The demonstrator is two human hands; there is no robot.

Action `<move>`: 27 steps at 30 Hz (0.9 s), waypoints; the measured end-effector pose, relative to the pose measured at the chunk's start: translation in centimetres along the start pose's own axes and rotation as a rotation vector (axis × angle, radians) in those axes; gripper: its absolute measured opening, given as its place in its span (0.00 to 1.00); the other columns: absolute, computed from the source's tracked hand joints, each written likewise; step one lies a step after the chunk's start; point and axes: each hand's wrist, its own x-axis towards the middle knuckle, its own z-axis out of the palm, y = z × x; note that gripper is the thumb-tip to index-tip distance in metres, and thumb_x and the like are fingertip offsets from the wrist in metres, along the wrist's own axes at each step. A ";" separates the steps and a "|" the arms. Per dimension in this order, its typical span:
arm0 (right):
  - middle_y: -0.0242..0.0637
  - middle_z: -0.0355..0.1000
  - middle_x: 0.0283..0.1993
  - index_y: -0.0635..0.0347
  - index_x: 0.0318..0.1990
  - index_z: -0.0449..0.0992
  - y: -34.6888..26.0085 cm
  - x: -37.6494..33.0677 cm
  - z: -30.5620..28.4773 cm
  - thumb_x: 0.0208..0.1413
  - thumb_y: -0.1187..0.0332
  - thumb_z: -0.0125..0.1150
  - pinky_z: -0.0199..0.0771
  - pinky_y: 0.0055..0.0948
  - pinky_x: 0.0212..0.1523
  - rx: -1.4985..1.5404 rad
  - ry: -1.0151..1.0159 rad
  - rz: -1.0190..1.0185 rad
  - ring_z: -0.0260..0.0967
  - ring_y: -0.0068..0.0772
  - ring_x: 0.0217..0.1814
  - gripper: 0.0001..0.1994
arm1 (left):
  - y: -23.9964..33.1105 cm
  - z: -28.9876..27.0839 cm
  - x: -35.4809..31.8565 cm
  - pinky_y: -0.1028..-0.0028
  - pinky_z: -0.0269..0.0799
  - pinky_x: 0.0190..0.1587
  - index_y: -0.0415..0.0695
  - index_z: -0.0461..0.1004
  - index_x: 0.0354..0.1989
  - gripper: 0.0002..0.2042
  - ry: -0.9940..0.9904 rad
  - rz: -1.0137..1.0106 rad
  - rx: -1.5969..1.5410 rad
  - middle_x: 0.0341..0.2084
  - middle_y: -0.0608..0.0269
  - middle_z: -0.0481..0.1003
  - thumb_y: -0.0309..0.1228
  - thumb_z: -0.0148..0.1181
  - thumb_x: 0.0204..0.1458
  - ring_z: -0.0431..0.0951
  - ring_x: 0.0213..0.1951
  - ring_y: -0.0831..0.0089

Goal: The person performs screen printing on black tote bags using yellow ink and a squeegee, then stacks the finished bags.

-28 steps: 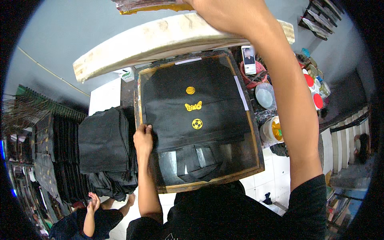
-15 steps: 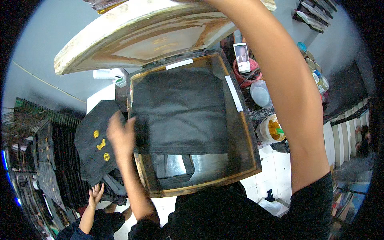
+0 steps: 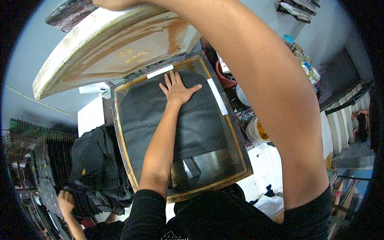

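My left hand (image 3: 176, 91) lies flat on a black fabric bag (image 3: 192, 128), fingers spread, near its far edge. The bag rests on a glass-topped printing table (image 3: 218, 176) with a worn wooden border; its handle hangs toward me over the glass. Up at the top edge, my right hand (image 3: 116, 3) grips the pale rim of a raised screen printing frame (image 3: 76, 52), partly cut off by the picture. The frame's mesh is stained brown and carries a small yellow design. White strips (image 3: 217, 96) mark the table's far and right sides.
Left, a co-worker's blurred hand (image 3: 66, 203) is beside stacked black bags (image 3: 94, 156) and a rack (image 3: 40, 132). Right of the table stand a tub of yellow ink (image 3: 258, 131), a red bowl (image 3: 225, 76) and jars (image 3: 306, 66). A plastic bag (image 3: 270, 206) lies on the floor.
My left hand has gone from the bag's left edge to flat on its far part. My view has shifted. The printed piece at left has left the table side, with the co-worker's hand near it.
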 end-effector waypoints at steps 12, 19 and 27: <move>0.53 0.81 0.46 0.63 0.41 0.86 -0.3 0.3 -0.4 0.58 0.66 0.58 0.78 0.41 0.52 0.014 -0.073 -0.068 0.79 0.51 0.51 0.13 | 0.8 -1.9 0.9 0.24 0.26 0.68 0.47 0.42 0.79 0.68 -0.050 -0.181 -0.064 0.78 0.41 0.33 0.73 0.69 0.32 0.28 0.77 0.36; 0.53 0.81 0.46 0.64 0.43 0.85 -4.0 0.6 -0.6 0.57 0.65 0.60 0.78 0.41 0.53 -0.207 -0.199 0.350 0.79 0.50 0.52 0.14 | 0.8 -1.7 1.7 0.24 0.28 0.68 0.47 0.40 0.79 0.69 -0.065 -0.203 -0.083 0.78 0.41 0.32 0.72 0.70 0.32 0.28 0.77 0.35; 0.55 0.80 0.45 0.66 0.40 0.85 -0.4 -0.6 -0.8 0.56 0.67 0.62 0.78 0.41 0.51 0.100 0.000 -0.007 0.80 0.53 0.50 0.12 | 1.8 -2.8 2.5 0.26 0.32 0.69 0.44 0.44 0.78 0.68 -0.087 -0.172 -0.008 0.77 0.38 0.38 0.72 0.70 0.32 0.31 0.77 0.36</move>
